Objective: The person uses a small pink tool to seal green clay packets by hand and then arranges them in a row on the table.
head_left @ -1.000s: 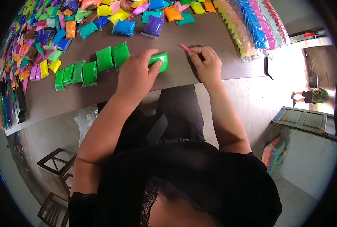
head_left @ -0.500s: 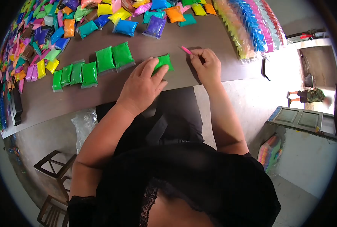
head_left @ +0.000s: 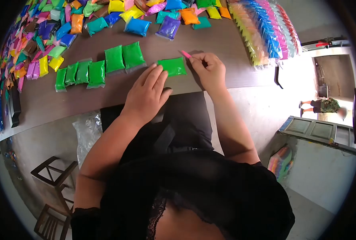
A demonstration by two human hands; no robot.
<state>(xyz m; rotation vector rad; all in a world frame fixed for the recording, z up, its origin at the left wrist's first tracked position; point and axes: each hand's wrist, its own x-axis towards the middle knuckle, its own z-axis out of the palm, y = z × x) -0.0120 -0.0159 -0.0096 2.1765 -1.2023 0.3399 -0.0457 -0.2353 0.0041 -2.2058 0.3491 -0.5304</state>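
Note:
A flat green packet (head_left: 172,67) lies on the table in front of me. The fingertips of my left hand (head_left: 145,93) rest at its left edge, stretched out and not gripping it. To the packet's right, my right hand (head_left: 210,72) is closed in a pinch on a short pink stick (head_left: 186,54), whose tip points up and left above the packet. Left of my left hand, a larger green packet (head_left: 133,55) and another one (head_left: 114,59) lie side by side, followed by several smaller green packets (head_left: 82,72) in a row.
A heap of colourful packets (head_left: 58,30) covers the table's far left and back. Strips of clear coloured bags (head_left: 262,32) lie at the back right. Wooden chairs (head_left: 52,172) stand on the floor at left, and a person (head_left: 329,105) is in the far right doorway.
My left hand has drawn back to the left, showing more of the green packet. My right hand has shifted left with the pink stick, closer to the packet.

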